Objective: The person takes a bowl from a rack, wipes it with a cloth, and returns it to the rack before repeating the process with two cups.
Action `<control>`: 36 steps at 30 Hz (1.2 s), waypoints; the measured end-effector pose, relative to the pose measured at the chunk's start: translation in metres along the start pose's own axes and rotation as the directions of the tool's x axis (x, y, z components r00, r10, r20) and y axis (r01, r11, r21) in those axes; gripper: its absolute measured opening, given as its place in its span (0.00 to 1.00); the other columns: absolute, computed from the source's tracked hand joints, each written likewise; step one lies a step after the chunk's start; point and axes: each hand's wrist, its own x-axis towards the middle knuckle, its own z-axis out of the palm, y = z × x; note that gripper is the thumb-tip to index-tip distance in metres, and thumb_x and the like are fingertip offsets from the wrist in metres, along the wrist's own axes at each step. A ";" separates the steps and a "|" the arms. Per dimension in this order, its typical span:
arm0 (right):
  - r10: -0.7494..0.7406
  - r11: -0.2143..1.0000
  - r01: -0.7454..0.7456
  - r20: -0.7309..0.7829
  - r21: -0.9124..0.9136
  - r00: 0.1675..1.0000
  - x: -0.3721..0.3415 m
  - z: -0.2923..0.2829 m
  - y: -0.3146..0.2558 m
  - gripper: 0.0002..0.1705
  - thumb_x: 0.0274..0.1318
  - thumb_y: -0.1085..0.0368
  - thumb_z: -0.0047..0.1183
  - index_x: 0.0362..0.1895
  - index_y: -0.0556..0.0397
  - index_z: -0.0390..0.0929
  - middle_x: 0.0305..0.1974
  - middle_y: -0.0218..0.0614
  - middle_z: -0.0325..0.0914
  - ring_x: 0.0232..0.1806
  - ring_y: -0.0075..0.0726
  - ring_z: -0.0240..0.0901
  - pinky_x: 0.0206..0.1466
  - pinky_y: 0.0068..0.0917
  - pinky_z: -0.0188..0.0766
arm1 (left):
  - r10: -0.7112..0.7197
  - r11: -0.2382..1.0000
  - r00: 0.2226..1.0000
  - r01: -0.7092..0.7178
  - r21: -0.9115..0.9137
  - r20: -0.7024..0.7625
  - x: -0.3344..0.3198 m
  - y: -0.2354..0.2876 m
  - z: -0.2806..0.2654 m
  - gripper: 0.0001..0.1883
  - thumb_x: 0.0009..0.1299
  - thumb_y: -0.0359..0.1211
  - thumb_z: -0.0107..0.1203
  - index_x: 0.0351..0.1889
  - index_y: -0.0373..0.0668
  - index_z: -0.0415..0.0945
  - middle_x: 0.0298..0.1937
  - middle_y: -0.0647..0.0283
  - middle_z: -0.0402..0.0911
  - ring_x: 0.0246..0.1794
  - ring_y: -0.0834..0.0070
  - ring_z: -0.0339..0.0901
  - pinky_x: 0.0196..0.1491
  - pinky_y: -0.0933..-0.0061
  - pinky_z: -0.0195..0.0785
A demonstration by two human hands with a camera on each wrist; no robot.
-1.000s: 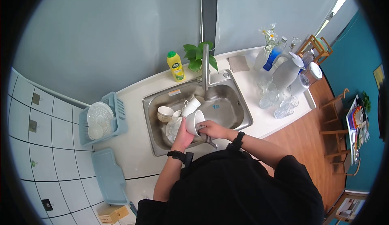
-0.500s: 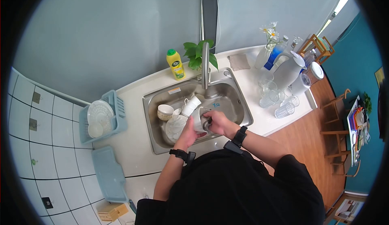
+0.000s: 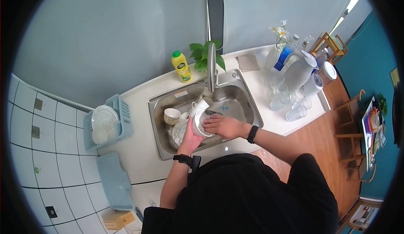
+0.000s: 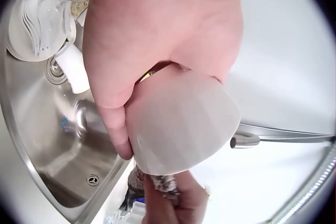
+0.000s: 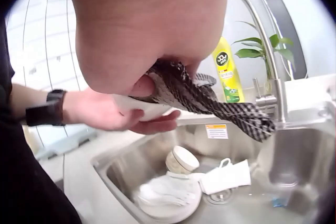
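One bowl [image 4: 181, 121] near sink edge [image 3: 157, 133]: left hand [image 3: 191, 140] grips it, right hand [image 3: 227, 127] clutches checked cloth [image 5: 202, 95]

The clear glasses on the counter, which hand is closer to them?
Right. The right hand is left of the glasses; the left hand, holding the white bowl, is farther left.

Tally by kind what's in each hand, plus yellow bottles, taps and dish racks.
White bowl, in the left hand: 1
Checked cloth, in the right hand: 1
Yellow bottle: 1
Tap: 1
Dish rack: 1
Total: 5
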 end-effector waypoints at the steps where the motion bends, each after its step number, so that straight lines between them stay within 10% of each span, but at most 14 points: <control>1: 0.005 1.000 -0.005 -0.004 0.002 1.000 -0.001 -0.001 0.002 0.27 0.51 0.66 0.52 0.59 0.51 0.76 0.63 0.38 0.73 0.71 0.40 0.62 0.75 0.43 0.54 | -0.041 0.999 0.999 0.041 0.008 0.012 -0.002 0.000 0.001 0.36 0.76 0.64 0.34 0.71 0.49 0.60 0.66 0.60 0.71 0.64 0.63 0.72 0.62 0.52 0.68; 10: -0.012 0.984 0.027 0.083 -0.177 0.996 -0.001 -0.008 -0.007 0.30 0.52 0.64 0.51 0.63 0.50 0.73 0.69 0.34 0.67 0.77 0.37 0.51 0.80 0.49 0.37 | -0.234 0.970 0.967 0.225 0.086 0.106 -0.002 0.004 -0.017 0.37 0.76 0.66 0.31 0.71 0.50 0.61 0.66 0.60 0.70 0.63 0.62 0.71 0.58 0.51 0.69; 16: 0.253 0.930 -0.257 0.051 0.263 0.966 0.008 0.007 -0.024 0.25 0.57 0.66 0.45 0.60 0.54 0.74 0.63 0.44 0.72 0.68 0.45 0.67 0.75 0.50 0.51 | -0.008 0.995 0.994 -0.003 0.096 0.110 0.001 -0.005 -0.018 0.30 0.79 0.55 0.37 0.73 0.52 0.56 0.68 0.60 0.67 0.67 0.61 0.67 0.64 0.52 0.64; 18: 0.493 0.533 -0.511 0.244 0.674 0.835 0.015 -0.001 -0.023 0.25 0.55 0.71 0.45 0.59 0.59 0.73 0.52 0.49 0.78 0.46 0.48 0.79 0.57 0.49 0.72 | 0.083 0.991 0.992 -0.092 0.092 0.098 0.003 -0.009 -0.014 0.29 0.79 0.51 0.42 0.74 0.53 0.54 0.70 0.61 0.66 0.68 0.61 0.66 0.67 0.54 0.62; 19: 0.495 0.532 -0.511 0.243 0.675 0.835 0.020 0.000 -0.020 0.25 0.55 0.71 0.45 0.59 0.59 0.73 0.52 0.49 0.78 0.46 0.48 0.79 0.57 0.49 0.72 | 0.152 0.979 0.982 -0.165 0.121 0.110 0.000 -0.009 -0.009 0.29 0.77 0.45 0.47 0.75 0.56 0.53 0.71 0.61 0.64 0.70 0.61 0.64 0.69 0.52 0.60; 21: 0.644 -0.109 -0.531 0.467 0.840 0.606 0.030 -0.001 -0.015 0.20 0.55 0.71 0.48 0.52 0.64 0.74 0.43 0.48 0.77 0.33 0.43 0.76 0.43 0.41 0.76 | 0.217 0.961 0.969 -0.234 0.149 0.123 -0.002 -0.010 -0.005 0.32 0.75 0.39 0.51 0.76 0.58 0.51 0.73 0.62 0.62 0.72 0.61 0.62 0.70 0.50 0.57; 22: 0.644 -0.111 -0.530 0.467 0.841 0.606 0.032 -0.005 -0.014 0.20 0.55 0.71 0.48 0.52 0.64 0.74 0.43 0.48 0.77 0.33 0.43 0.76 0.43 0.41 0.76 | 0.219 0.967 0.962 -0.236 0.092 0.165 0.000 -0.011 -0.005 0.35 0.72 0.34 0.54 0.76 0.60 0.51 0.72 0.61 0.62 0.72 0.61 0.61 0.69 0.50 0.60; 24: 0.665 -0.649 -0.092 0.622 0.755 0.412 0.036 -0.017 -0.014 0.14 0.55 0.71 0.50 0.45 0.65 0.74 0.39 0.44 0.75 0.33 0.41 0.74 0.44 0.38 0.77 | 0.225 0.971 0.952 -0.237 0.035 0.206 -0.001 -0.011 -0.002 0.40 0.70 0.28 0.58 0.76 0.62 0.50 0.72 0.60 0.61 0.72 0.61 0.60 0.68 0.49 0.62; 32: 0.795 -0.549 0.138 0.464 0.824 0.391 0.036 -0.015 -0.022 0.15 0.59 0.72 0.44 0.49 0.65 0.72 0.41 0.42 0.75 0.43 0.39 0.73 0.47 0.39 0.75 | 0.013 0.990 0.999 -0.019 0.137 0.049 -0.001 -0.009 0.014 0.41 0.74 0.69 0.24 0.72 0.53 0.60 0.68 0.64 0.69 0.68 0.68 0.67 0.64 0.58 0.65; 34: 0.805 -0.215 -0.209 0.294 0.954 0.516 0.035 -0.005 -0.021 0.23 0.61 0.69 0.43 0.59 0.64 0.71 0.46 0.43 0.77 0.45 0.35 0.73 0.48 0.33 0.74 | 0.012 0.994 1.000 -0.015 0.110 0.028 -0.001 -0.008 0.018 0.41 0.74 0.70 0.25 0.72 0.52 0.60 0.68 0.63 0.70 0.67 0.69 0.67 0.63 0.59 0.65; 36: 0.763 -0.146 -0.296 0.298 0.944 0.574 0.036 -0.004 -0.025 0.25 0.61 0.69 0.43 0.63 0.62 0.69 0.48 0.42 0.78 0.46 0.32 0.73 0.49 0.31 0.72 | 0.012 0.996 1.000 -0.013 0.087 0.007 0.001 -0.010 0.015 0.42 0.73 0.70 0.25 0.71 0.51 0.61 0.68 0.63 0.70 0.67 0.69 0.68 0.63 0.60 0.65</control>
